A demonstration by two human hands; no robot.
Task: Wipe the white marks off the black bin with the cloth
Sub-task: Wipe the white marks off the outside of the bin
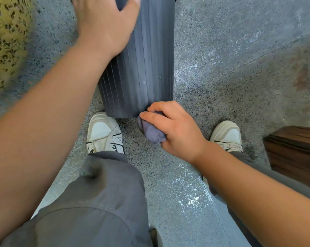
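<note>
- At the far left a yellow surface (6,41) with dark speckles stood blurred at the edge of view.
- The left hand (104,24) lay spread on the far part of the black bin (143,72), palm and straight fingers resting flat against its ribbed side.
- The bin stood on the speckled grey floor (239,77) — its near end just beyond the left shoe (104,132).
- A few small pale specks showed on the bin's side, right of centre.
- The right hand (175,129) gripped a bunched blue-grey cloth (151,130), fingers curled round it, at the bin's near right corner.
- The right shoe (227,134) stood further right, well apart from the bin.
- A dark wooden box (293,150) sat at the right edge.
</note>
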